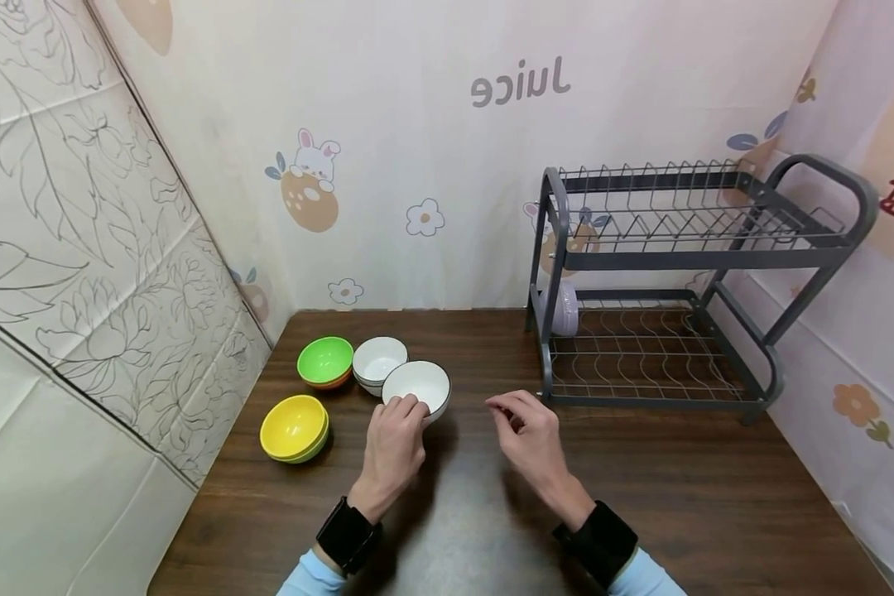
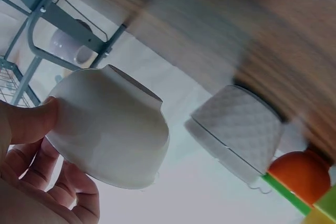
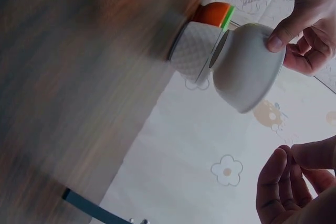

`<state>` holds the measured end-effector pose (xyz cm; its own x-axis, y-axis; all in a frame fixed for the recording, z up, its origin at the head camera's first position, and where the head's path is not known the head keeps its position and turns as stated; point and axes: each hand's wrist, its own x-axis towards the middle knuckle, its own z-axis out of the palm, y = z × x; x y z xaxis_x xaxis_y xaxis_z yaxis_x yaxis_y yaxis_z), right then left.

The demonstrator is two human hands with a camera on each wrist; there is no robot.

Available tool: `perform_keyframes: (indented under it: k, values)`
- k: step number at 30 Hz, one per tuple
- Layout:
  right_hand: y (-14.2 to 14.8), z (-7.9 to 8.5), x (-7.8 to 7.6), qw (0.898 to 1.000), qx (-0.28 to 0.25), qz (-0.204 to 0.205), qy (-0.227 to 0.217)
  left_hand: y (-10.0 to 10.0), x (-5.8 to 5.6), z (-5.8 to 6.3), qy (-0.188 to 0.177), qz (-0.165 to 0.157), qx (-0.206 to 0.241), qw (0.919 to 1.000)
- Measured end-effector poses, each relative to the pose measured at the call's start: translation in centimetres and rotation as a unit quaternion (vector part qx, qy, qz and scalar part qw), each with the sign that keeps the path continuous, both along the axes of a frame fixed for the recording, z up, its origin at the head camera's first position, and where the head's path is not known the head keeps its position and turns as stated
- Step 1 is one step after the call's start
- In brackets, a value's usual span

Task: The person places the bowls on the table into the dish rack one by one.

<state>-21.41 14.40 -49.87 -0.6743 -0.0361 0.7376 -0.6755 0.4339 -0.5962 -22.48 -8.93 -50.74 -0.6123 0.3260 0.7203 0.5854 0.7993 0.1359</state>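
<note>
My left hand (image 1: 396, 443) grips a white bowl (image 1: 421, 381) with a thin dark rim by its near edge, thumb on the outer wall and fingers at the rim. In the left wrist view the bowl (image 2: 113, 129) is held above the table, its foot ring showing. To its right in the head view, my right hand (image 1: 532, 447) hovers with loosely curled fingers, thumb and index tips close together and nothing between them. Just behind the held bowl stand stacked white bowls (image 1: 379, 359), whose outer wall (image 3: 193, 50) is textured with diamonds in the right wrist view.
A green bowl (image 1: 324, 358) sits on an orange one at the back left. Nearer, a yellow bowl (image 1: 292, 424) rests in a yellow-green one. The two-tier dark dish rack (image 1: 704, 261) stands at the back right, with a pale lavender dish (image 1: 565, 310) upright on its lower tier.
</note>
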Motion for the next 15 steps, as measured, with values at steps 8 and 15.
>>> perform_keyframes:
  k: [8,15]
  values:
    - [1.0,0.6,0.0,1.000,-0.002,-0.017,0.008,1.6,-0.4,0.9,0.004,-0.028,-0.018,0.9994]
    - [2.3,1.1,-0.1,0.998,-0.012,-0.056,0.019,2.8,-0.6,1.5,-0.001,-0.051,-0.038,0.9979]
